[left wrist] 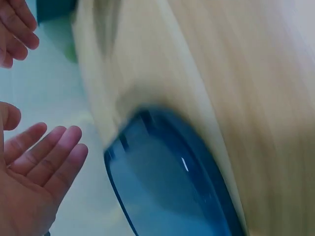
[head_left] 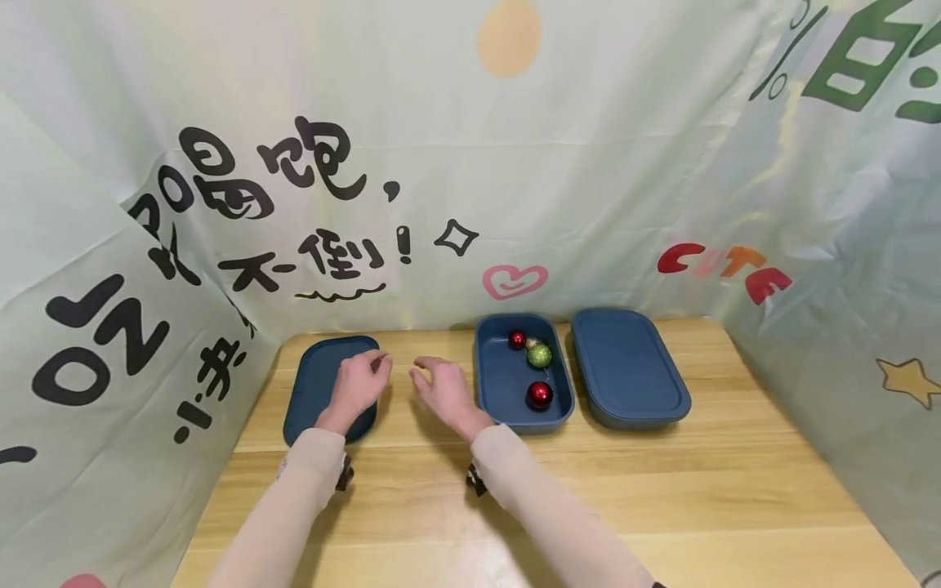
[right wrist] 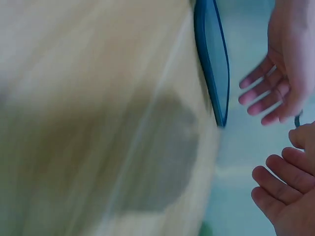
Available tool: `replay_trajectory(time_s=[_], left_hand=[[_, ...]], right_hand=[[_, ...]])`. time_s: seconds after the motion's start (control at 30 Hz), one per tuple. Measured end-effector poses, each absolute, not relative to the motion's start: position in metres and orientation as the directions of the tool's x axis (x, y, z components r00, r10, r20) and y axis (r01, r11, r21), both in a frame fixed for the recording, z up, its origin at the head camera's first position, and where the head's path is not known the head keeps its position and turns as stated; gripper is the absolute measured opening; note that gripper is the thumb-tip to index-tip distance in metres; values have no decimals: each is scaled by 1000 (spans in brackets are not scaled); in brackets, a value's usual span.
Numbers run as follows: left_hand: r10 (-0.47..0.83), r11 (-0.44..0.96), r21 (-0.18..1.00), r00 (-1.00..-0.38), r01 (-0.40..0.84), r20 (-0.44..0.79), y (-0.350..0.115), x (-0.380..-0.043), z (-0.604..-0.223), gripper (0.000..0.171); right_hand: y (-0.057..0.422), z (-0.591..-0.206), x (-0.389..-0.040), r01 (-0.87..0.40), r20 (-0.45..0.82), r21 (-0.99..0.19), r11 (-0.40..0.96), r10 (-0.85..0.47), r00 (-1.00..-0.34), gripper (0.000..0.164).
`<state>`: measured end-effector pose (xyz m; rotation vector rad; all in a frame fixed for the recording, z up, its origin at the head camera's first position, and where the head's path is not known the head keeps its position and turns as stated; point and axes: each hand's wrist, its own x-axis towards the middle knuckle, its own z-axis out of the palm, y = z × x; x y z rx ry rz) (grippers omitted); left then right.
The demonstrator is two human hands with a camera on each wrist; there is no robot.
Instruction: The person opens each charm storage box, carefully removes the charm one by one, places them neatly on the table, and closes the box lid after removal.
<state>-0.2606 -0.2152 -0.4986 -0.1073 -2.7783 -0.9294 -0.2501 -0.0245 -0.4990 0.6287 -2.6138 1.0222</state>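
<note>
My left hand point(head_left: 360, 377) hovers over the right part of a dark blue lid point(head_left: 316, 392), which lies by itself at the left of the table. It holds nothing, and its fingers look relaxed and slightly bent in the left wrist view. A short gap away, my right hand point(head_left: 443, 388) is held above the wood, with loose fingers and nothing in them. Just right of it stands an uncovered blue box point(head_left: 507, 400). Inside are a large red ball point(head_left: 540, 395), a small red ball point(head_left: 518, 339), a green glittery ball point(head_left: 539, 355) and a small pale ball partly hidden behind the green one.
A second blue box point(head_left: 632, 367) with its lid on stands right of the uncovered one. Behind and at both sides hangs a pale printed cloth point(head_left: 588, 204). Bare wooden table point(head_left: 662, 490) stretches across the front.
</note>
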Motion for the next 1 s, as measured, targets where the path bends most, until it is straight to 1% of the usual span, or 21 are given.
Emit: replay_trajectory(time_s=[0.1,0.17,0.5,0.6,0.83,1.0], left_hand=[[-5,755,646,-983,117,184,-198,-262,-496,37],[-8,731,672,-983,119,183,-188,-265,-495,36],[13,640,741,-967,204,256,-133,-273,-485,28],[33,609,762,-967,221,254,-117,-276,-483,25],[57,543,802,-963,250,262,-76,-277,-484,20],[65,504,827,-965,251,253,-51,-273,-485,17]], right_hand=[[-4,-497,-255,-473,404,-581,662,-269,-874,29],[9,-495,-257,-472,421,-580,664,-252,-871,28],[66,-486,-262,-451,499,-601,659,-131,-856,25],[81,-485,-263,-434,497,-613,660,-105,-862,26],[115,-485,-261,-403,510,-594,697,-62,-858,24],[137,-481,-260,-348,478,-619,704,-13,-878,25]])
